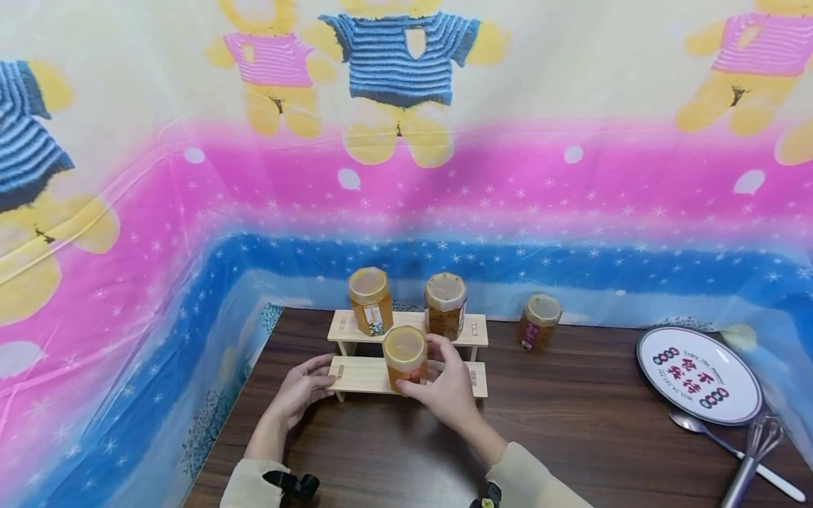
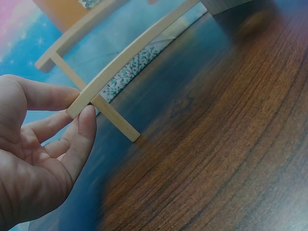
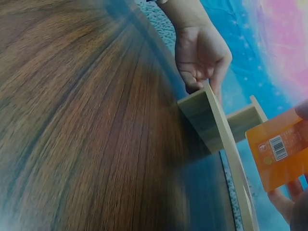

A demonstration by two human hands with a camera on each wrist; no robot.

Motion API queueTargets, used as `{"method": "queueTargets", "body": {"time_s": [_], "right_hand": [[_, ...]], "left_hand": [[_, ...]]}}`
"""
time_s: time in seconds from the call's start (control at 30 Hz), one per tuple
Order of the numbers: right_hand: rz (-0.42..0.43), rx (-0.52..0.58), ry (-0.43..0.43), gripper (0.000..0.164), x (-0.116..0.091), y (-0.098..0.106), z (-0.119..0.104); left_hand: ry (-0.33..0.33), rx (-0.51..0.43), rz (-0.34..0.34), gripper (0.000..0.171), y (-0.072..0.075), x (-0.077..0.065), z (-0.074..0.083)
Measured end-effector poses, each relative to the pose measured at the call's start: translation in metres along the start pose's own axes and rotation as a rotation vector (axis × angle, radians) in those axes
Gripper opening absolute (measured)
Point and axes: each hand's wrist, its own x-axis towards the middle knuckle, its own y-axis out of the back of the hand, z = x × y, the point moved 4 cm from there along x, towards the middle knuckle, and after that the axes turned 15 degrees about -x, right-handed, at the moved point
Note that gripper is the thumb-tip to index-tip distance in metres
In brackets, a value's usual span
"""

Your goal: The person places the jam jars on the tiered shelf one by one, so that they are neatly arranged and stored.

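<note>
A two-step wooden rack stands on the dark table. My left hand pinches the left end of its lower board, thumb and fingers on either side, as the left wrist view shows. In my right hand is a jar of amber honey, gripped from the right side and upright at the middle of the lower board. The right wrist view shows a barcode label on this orange jar. On the upper board stand a golden jar at left and a darker, speckled jar at right.
Another dark amber jar stands on the table right of the rack. Farther right are a white plate with a dark rim, a spoon and a whisk. A printed cloth hangs behind and at left.
</note>
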Motion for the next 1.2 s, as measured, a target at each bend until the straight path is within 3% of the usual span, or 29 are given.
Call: {"method": "queueTargets", "body": {"time_s": [0.77,1.2], "right_hand": [[-0.007,0.062,0.010,0.073,0.011,-0.033,-0.009],[-0.007,0.056,-0.012,0.074,0.012,-0.042,-0.011]], "left_hand": [[-0.008,0.001,0.006,0.058,0.001,0.001,0.000],[-0.005,0.004,0.005,0.058,0.000,0.001,-0.001]]}}
